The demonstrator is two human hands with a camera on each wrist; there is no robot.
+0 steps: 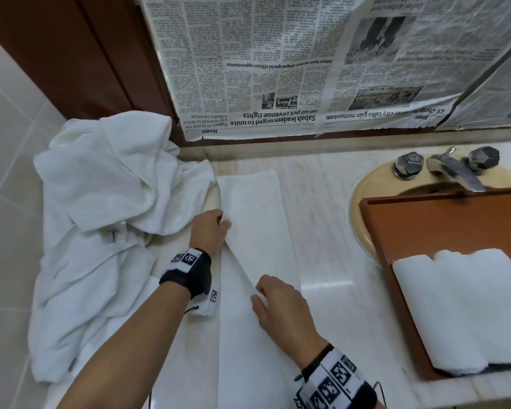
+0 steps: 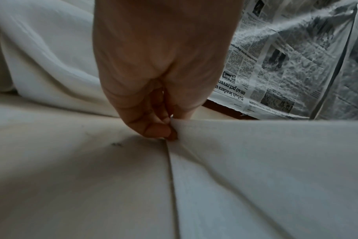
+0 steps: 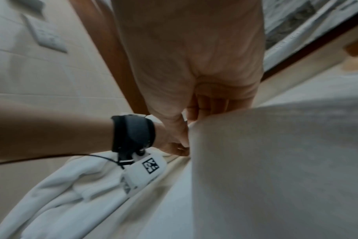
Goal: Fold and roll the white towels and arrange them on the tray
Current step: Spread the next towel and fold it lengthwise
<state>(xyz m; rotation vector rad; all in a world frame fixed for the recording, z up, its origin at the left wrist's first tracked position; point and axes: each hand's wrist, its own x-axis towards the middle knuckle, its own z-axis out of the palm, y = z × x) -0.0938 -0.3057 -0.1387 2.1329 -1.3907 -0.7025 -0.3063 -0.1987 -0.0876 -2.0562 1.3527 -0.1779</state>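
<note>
A long white towel (image 1: 257, 219) lies lengthwise on the marble counter, folded into a narrow strip. My left hand (image 1: 211, 231) pinches its left edge (image 2: 174, 124) about halfway along. Nearer to me, my right hand (image 1: 273, 302) grips the same raised edge (image 3: 194, 127), lifting the fold off the layer below. At the right, a brown wooden tray (image 1: 425, 219) holds rolled white towels (image 1: 460, 308) side by side.
A heap of loose white towels (image 1: 101, 208) covers the counter's left end, against the tiled wall. Newspaper (image 1: 278, 63) covers the mirror behind. A beige basin (image 1: 363, 190) with a metal tap (image 1: 452, 169) sits under the tray's far end.
</note>
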